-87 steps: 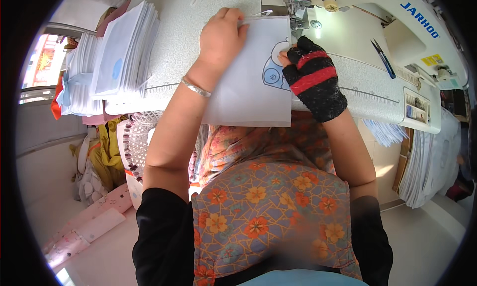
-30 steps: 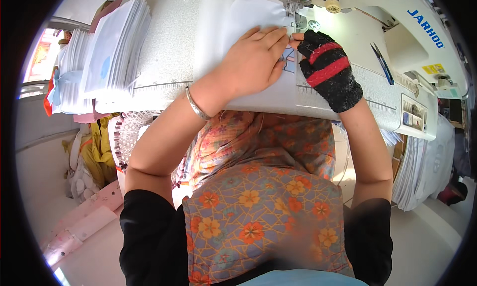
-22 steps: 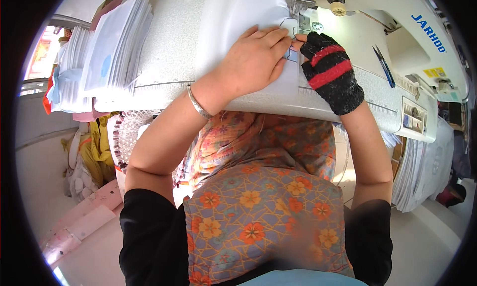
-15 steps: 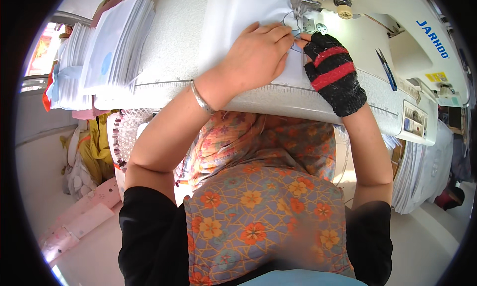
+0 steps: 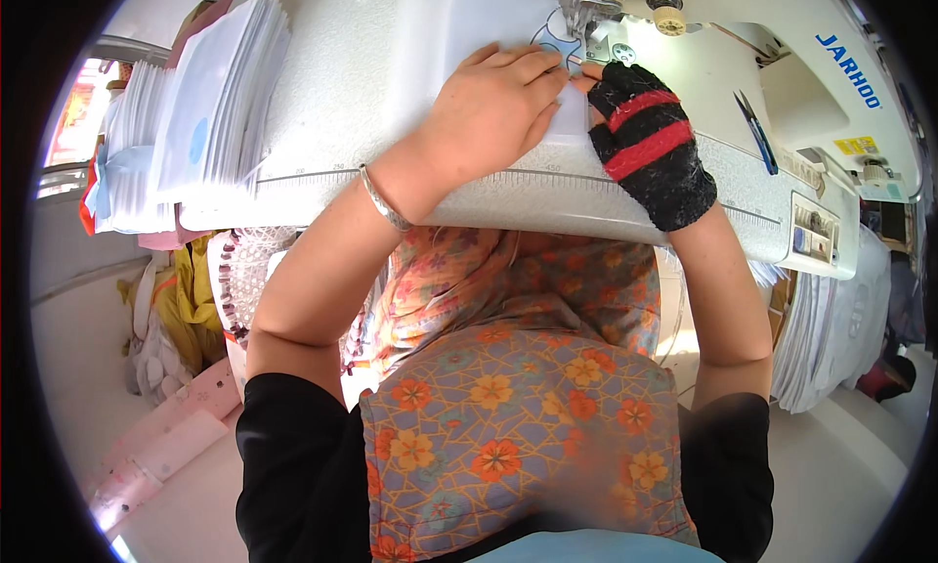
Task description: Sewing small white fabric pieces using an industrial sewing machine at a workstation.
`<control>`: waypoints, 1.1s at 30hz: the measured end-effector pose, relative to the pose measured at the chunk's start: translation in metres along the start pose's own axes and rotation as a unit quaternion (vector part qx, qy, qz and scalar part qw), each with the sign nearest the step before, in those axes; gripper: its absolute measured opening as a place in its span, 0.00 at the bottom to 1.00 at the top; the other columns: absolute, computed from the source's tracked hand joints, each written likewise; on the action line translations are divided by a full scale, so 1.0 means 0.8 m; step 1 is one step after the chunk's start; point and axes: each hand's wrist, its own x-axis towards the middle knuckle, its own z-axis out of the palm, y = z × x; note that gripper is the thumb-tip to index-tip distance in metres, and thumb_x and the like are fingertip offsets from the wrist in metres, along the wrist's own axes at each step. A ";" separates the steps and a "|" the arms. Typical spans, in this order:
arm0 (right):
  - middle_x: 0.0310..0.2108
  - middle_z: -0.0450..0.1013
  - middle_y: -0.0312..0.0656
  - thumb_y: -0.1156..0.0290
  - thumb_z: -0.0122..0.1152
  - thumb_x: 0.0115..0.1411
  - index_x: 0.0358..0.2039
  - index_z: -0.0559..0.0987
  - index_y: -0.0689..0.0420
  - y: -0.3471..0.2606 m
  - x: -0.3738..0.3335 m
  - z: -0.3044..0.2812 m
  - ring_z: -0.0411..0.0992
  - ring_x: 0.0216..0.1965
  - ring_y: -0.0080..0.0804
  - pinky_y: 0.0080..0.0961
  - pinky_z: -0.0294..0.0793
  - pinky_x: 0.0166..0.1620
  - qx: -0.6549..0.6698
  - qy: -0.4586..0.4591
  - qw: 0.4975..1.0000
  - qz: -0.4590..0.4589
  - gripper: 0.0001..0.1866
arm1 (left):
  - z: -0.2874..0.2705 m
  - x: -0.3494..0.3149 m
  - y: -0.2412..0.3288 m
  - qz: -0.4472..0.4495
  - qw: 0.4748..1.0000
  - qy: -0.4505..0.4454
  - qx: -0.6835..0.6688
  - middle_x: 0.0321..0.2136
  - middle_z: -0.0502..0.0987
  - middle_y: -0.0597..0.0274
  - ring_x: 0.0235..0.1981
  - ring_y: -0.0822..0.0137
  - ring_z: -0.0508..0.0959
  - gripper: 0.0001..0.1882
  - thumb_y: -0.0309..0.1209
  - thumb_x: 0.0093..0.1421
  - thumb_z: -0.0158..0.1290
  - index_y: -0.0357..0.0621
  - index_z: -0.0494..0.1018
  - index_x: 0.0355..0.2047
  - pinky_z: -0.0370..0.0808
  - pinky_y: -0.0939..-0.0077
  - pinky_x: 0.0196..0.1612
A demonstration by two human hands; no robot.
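White fabric (image 5: 479, 16) lies on the sewing machine bed, with a dark-outlined blue motif (image 5: 555, 45) beside the presser foot (image 5: 591, 18). My bare left hand (image 5: 493, 104) rests flat on this fabric, fingers stretched toward the motif, and a silver bangle circles the wrist. On my right hand (image 5: 650, 143) is a black fingerless glove with red stripes. Its bare fingertips close together at the fabric's right edge, just below the foot, and seem to grip it. The glove and the curled fingers partly hide that contact.
Stacks of white fabric pieces (image 5: 220, 104) stand at the left end of the bed. Thread snips (image 5: 757, 133) lie to the right, under the machine's arm (image 5: 831, 35). A small compartment tray (image 5: 814, 233) is set into the right corner. A printed ruler strip (image 5: 410, 177) runs along the front edge.
My left hand has slid a little to the left, and more of the blue motif shows beside its fingertips. The fabric and my right hand have shifted slightly left too.
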 end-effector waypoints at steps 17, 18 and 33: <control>0.51 0.73 0.47 0.79 0.57 0.51 0.50 0.76 0.58 0.012 0.006 0.009 0.71 0.50 0.50 0.42 0.71 0.55 -0.025 0.015 1.000 -0.007 0.23 | 0.009 0.022 -0.034 0.000 0.999 -0.030 -0.016 0.45 0.79 0.64 0.46 0.59 0.79 0.18 0.21 0.50 0.54 0.45 0.79 0.43 0.76 0.66 0.52; 0.51 0.73 0.47 0.79 0.57 0.51 0.49 0.76 0.58 0.013 0.008 0.009 0.71 0.50 0.49 0.41 0.71 0.55 -0.027 0.014 0.999 -0.009 0.22 | 0.012 0.025 -0.038 0.000 0.999 -0.031 -0.016 0.45 0.79 0.64 0.46 0.59 0.79 0.18 0.21 0.50 0.54 0.45 0.79 0.43 0.76 0.66 0.52; 0.50 0.74 0.45 0.78 0.58 0.51 0.47 0.78 0.57 0.011 0.010 0.009 0.72 0.49 0.48 0.40 0.71 0.55 -0.042 0.023 0.999 -0.011 0.20 | 0.011 0.040 -0.059 -0.027 0.999 -0.045 -0.004 0.46 0.79 0.66 0.46 0.60 0.79 0.11 0.30 0.59 0.52 0.48 0.80 0.41 0.77 0.66 0.49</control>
